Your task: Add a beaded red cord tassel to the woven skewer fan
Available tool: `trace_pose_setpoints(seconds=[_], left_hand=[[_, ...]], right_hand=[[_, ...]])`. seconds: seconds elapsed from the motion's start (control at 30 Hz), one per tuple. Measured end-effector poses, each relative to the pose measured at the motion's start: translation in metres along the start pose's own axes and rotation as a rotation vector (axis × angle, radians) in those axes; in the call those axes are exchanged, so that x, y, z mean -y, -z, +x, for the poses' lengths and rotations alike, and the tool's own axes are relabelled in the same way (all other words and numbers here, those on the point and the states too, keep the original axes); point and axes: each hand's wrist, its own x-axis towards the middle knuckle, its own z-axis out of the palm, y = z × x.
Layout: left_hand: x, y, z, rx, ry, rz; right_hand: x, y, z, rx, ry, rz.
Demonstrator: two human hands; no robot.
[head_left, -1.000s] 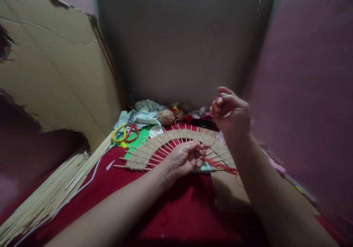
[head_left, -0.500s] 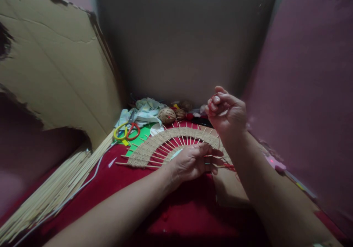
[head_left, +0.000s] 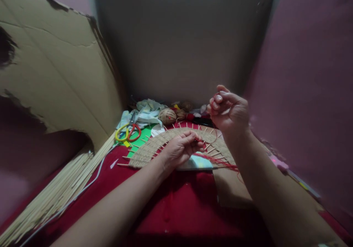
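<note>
A woven tan half-ring with thin sticks (head_left: 146, 152) lies flat on the red cloth, a pale blue patterned piece (head_left: 199, 162) at its inner edge. Over its middle, my left hand (head_left: 183, 147) pinches red thread at the fingertips. Raised to the right, above the woven piece, my right hand (head_left: 228, 111) has red thread looped round its curled fingers. A strand hangs from it toward the left hand. More loose red thread (head_left: 224, 162) lies across the right part of the sticks.
Scissors with yellow and red handles (head_left: 128, 132) lie at the back left near twine balls (head_left: 167, 116) and crumpled cloth (head_left: 149, 111). Long thin sticks (head_left: 59, 188) lie at the left beside torn cardboard (head_left: 60, 59). A brown board (head_left: 234, 190) sits at the right.
My left hand has moved slightly left and up, and its spread fingers have closed on red thread. The blue patterned piece and loose thread are now more exposed. My right hand stays raised, gripping thread.
</note>
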Motion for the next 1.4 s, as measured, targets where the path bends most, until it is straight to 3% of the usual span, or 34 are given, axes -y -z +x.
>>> trace_pose_setpoints(seconds=[0.6, 0.83, 1.2, 1.4], left_hand=[[-0.014, 0.001, 0.004, -0.204, -0.106, 0.016], [-0.019, 0.000, 0.002, -0.205, -0.142, 0.066], [-0.028, 0.005, 0.003, -0.175, -0.195, 0.172], [-0.028, 0.005, 0.003, -0.198, -0.196, 0.190]], right_hand=[[0.004, 0.007, 0.003, 0.007, 0.001, -0.004], [0.004, 0.009, 0.003, 0.007, -0.016, -0.027], [-0.011, 0.043, -0.005, -0.057, -0.223, -0.276], [-0.020, 0.053, -0.024, 0.073, -0.325, -0.395]])
